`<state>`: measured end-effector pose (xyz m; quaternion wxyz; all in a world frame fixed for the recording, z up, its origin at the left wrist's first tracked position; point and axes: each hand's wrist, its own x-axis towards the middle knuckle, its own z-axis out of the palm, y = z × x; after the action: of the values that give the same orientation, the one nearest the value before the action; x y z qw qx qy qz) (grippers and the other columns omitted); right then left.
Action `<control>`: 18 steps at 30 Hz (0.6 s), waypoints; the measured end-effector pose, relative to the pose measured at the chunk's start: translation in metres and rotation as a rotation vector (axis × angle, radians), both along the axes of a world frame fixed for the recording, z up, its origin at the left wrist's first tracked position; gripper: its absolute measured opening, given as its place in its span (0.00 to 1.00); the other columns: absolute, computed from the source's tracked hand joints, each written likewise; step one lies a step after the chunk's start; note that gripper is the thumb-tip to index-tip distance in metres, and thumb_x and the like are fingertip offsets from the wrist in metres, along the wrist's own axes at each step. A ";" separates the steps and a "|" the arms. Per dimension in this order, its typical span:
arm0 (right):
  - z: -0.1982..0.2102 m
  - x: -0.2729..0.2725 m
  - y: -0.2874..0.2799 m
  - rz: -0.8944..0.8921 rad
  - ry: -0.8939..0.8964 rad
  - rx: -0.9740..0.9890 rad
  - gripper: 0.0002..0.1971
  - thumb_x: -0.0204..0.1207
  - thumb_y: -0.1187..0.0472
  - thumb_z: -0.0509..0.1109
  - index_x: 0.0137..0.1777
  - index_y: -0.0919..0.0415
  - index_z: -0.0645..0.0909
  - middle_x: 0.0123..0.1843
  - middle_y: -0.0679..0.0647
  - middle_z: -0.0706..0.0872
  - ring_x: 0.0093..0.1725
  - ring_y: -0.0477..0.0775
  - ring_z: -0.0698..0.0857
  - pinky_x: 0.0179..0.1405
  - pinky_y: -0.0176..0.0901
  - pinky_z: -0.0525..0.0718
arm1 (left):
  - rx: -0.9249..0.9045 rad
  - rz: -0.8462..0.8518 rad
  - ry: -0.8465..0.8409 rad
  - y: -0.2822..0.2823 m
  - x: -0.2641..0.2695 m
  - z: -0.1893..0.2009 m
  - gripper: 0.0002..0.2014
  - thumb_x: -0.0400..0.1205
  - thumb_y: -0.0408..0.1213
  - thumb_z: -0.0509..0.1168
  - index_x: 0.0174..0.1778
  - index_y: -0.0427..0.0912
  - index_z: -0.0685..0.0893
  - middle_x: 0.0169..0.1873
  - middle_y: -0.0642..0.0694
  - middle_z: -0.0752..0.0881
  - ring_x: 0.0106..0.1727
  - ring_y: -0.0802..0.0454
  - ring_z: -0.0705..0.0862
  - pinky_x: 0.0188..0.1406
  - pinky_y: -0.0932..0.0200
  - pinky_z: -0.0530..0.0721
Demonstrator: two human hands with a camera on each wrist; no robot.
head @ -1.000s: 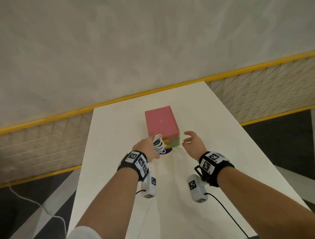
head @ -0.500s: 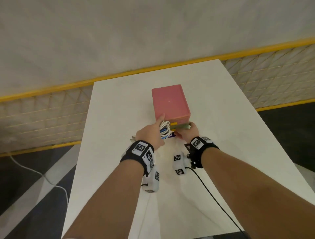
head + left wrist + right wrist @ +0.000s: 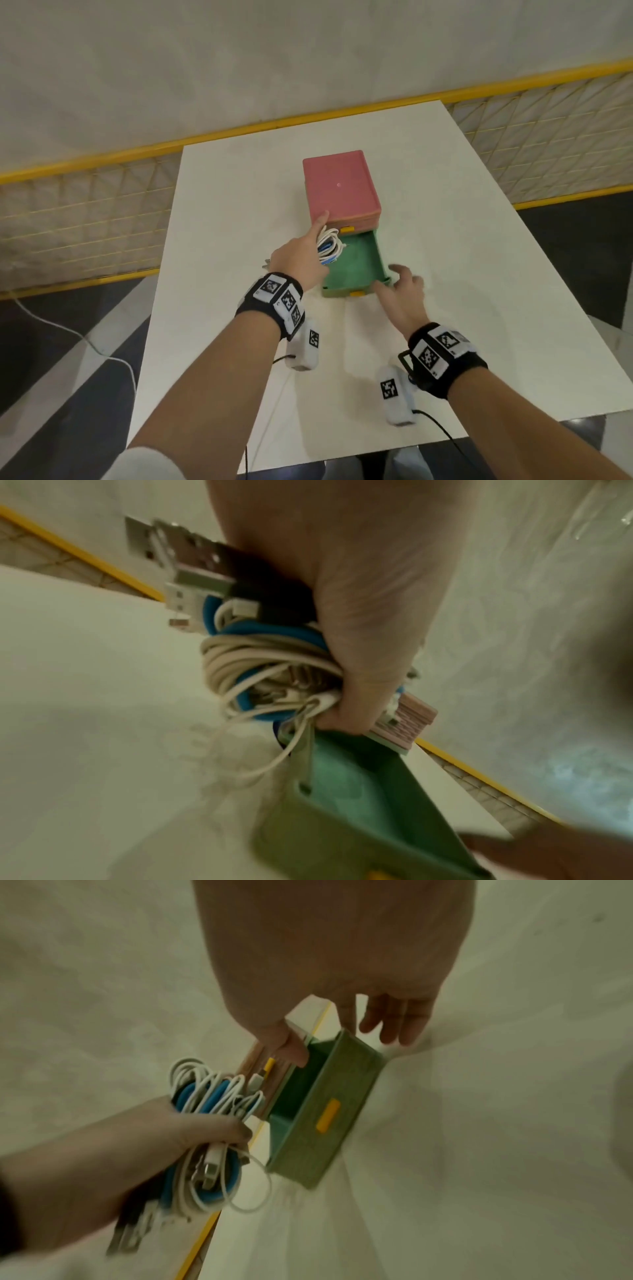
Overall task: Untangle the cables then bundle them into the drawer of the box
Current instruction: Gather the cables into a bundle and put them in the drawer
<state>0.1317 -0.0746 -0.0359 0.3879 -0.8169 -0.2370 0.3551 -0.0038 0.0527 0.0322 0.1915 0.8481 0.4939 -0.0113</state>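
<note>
A pink-topped box (image 3: 342,185) stands mid-table with its green drawer (image 3: 359,263) pulled out towards me and empty inside. My left hand (image 3: 305,257) grips a coiled bundle of white and blue cables (image 3: 328,247) just left of the drawer, while its index finger reaches forward onto the box's front corner. In the left wrist view the cable bundle (image 3: 260,669) shows USB plugs sticking out behind the left hand (image 3: 359,642). My right hand (image 3: 399,286) sits at the drawer's front right corner with its fingers (image 3: 394,1026) straight and spread, thumb near the drawer (image 3: 322,1123) rim.
The white table (image 3: 479,274) ends near my forearms and on both sides. Behind it runs a yellow-railed mesh fence (image 3: 102,212) below a pale wall. A white cord (image 3: 85,339) lies on the dark floor at the left. A yellow handle (image 3: 358,293) marks the drawer front.
My right hand went to the box front and drew the green drawer out towards me. My left hand kept the cable bundle and set its index finger on the box.
</note>
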 end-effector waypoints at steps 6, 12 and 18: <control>0.007 0.027 0.039 0.208 -0.197 0.033 0.26 0.75 0.70 0.64 0.75 0.63 0.70 0.66 0.66 0.73 0.61 0.65 0.79 0.65 0.54 0.79 | 0.134 -0.119 -0.055 -0.023 0.006 -0.011 0.23 0.74 0.44 0.71 0.65 0.47 0.75 0.48 0.46 0.89 0.47 0.39 0.87 0.39 0.54 0.80; 0.005 0.029 0.030 0.246 -0.318 0.137 0.30 0.74 0.72 0.64 0.76 0.55 0.66 0.68 0.57 0.76 0.52 0.61 0.84 0.47 0.50 0.82 | 0.272 -0.315 0.230 -0.020 0.052 -0.014 0.15 0.79 0.38 0.68 0.59 0.39 0.74 0.50 0.43 0.89 0.48 0.42 0.88 0.38 0.53 0.74; 0.001 0.026 0.020 0.510 -0.603 0.178 0.38 0.76 0.64 0.61 0.81 0.37 0.52 0.85 0.36 0.52 0.61 0.57 0.82 0.50 0.53 0.87 | 0.182 -0.100 0.345 -0.024 0.093 -0.032 0.12 0.86 0.31 0.55 0.62 0.38 0.79 0.57 0.42 0.86 0.58 0.42 0.86 0.47 0.52 0.79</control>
<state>0.1572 -0.0542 -0.0345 0.2698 -0.7626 -0.5651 0.1623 0.0888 0.0289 0.0001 0.0256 0.8709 0.4755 -0.1214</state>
